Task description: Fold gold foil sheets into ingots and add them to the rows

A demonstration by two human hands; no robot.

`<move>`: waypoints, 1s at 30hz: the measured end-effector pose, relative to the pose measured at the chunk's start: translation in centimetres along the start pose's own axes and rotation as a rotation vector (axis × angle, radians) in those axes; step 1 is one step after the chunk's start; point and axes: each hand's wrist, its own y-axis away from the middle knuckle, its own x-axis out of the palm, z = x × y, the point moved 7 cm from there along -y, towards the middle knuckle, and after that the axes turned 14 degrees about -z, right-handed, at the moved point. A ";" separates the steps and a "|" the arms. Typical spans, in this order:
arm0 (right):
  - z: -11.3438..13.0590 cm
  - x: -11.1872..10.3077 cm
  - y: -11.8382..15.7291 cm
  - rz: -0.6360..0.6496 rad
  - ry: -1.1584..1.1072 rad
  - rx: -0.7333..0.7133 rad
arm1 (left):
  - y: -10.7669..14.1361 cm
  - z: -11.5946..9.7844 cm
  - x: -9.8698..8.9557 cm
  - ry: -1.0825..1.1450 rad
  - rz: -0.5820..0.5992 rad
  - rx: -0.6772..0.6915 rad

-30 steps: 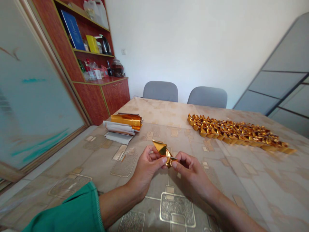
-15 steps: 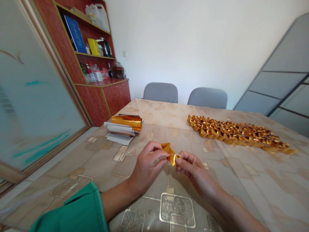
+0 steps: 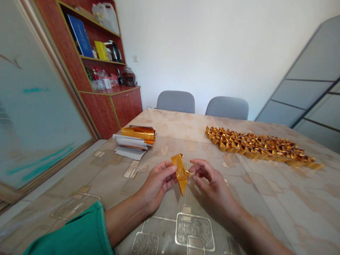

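A folded piece of gold foil paper [image 3: 181, 173] hangs in a narrow, twisted strip from my left hand [image 3: 159, 181], whose thumb and fingers pinch its side. My right hand [image 3: 209, 182] is just right of the foil, fingers apart, and seems not to touch it. Behind my hands, a long block of several folded gold foil pieces [image 3: 261, 149] lies on the patterned tablecloth [image 3: 170, 124]. A roll of gold foil sheets [image 3: 138, 133] rests on a stack of white paper [image 3: 129, 147] at the left.
Two grey chair backs [image 3: 175, 102] stand beyond the far table edge. A red-brown cabinet [image 3: 106, 109] with bottles and a kettle stands at the back left. A frosted glass door [image 3: 39, 106] is at the left, and a grey panel [image 3: 302, 88] leans at the right.
My right hand has let go of the foil and moved right, fingers spread. The foil has unfolded into a longer strip, now held by my left hand alone.
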 end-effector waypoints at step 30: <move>1.4 0.4 0.0 0.132 0.004 -0.013 | 1.6 1.5 0.9 -0.077 0.125 -0.027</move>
